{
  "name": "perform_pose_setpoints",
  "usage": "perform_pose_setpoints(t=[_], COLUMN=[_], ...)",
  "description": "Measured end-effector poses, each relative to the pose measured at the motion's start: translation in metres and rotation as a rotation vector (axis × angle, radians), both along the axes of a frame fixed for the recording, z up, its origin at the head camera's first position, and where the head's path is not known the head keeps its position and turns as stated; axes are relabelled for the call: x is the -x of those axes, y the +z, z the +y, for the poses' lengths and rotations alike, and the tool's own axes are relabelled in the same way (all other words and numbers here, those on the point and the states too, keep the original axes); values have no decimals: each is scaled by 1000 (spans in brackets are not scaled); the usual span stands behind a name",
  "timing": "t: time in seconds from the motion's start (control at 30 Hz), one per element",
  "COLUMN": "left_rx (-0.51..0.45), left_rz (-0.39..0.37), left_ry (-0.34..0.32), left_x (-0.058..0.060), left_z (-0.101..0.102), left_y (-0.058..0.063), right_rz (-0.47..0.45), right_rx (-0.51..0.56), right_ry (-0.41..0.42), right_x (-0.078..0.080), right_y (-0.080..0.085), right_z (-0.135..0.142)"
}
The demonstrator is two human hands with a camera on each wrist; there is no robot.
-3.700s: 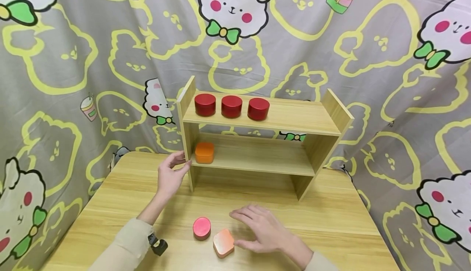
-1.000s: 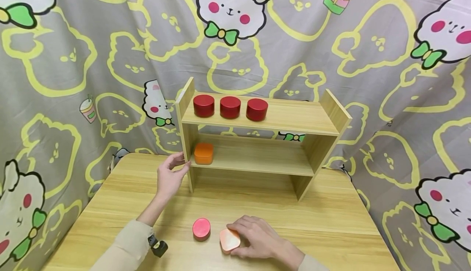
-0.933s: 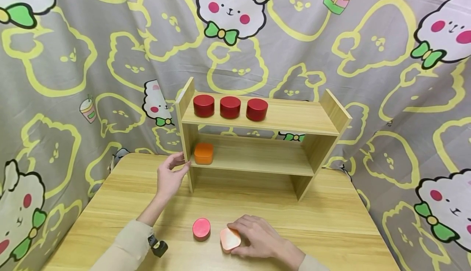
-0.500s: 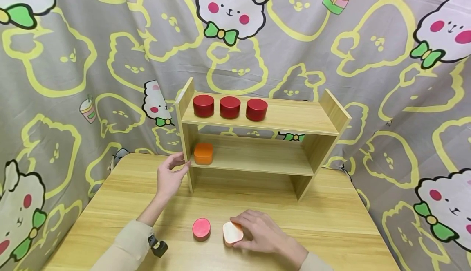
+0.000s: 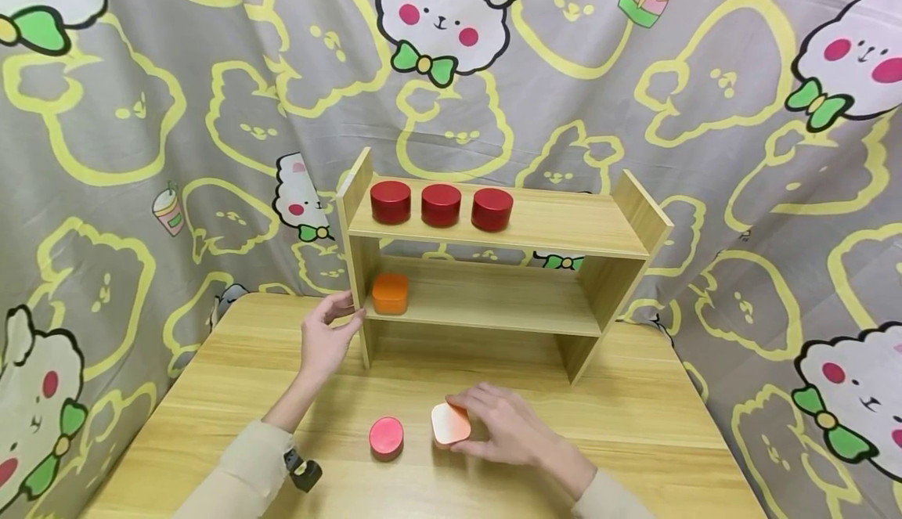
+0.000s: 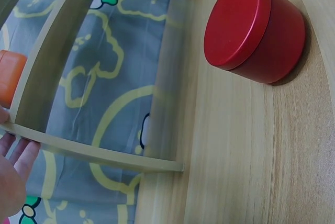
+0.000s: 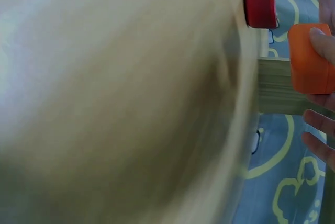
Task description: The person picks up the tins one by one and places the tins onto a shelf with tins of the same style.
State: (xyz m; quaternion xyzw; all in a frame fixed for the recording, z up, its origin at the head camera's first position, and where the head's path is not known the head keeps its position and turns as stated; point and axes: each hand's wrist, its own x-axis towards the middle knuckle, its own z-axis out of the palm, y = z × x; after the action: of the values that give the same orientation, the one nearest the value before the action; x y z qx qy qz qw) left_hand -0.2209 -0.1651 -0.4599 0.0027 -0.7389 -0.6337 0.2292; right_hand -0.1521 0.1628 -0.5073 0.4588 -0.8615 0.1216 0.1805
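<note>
Well, I see an orange rounded-square box (image 5: 449, 427) pinched inside the right hand (image 5: 504, 425), before the wooden shelf (image 5: 507, 296) the left hand (image 5: 327, 340) grips.

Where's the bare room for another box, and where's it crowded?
Free: top shelf right of three red tins; middle shelf right of the orange box. Crowded: both left ends, and the table by a lone tin and the right hand gripping a second box.

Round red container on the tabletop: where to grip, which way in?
Pinch the round red container across its side wall, below the lid seam, coming from above. It stands upright, so opposed fingers should seat well. I'd avoid its right side: the right hand holds the orange rounded-square container there.
</note>
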Motion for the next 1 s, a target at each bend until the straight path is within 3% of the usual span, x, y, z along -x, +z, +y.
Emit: perform_pose_setpoints(t=[1.0], left_rx=[24], left_rz=[2], left_ry=[23], left_x=[-1], left_z=[2], left_y=[1], right_rz=[129], right_rx=[90], right_ry=[-4], right_x=[36], right_y=[61], right_z=[0])
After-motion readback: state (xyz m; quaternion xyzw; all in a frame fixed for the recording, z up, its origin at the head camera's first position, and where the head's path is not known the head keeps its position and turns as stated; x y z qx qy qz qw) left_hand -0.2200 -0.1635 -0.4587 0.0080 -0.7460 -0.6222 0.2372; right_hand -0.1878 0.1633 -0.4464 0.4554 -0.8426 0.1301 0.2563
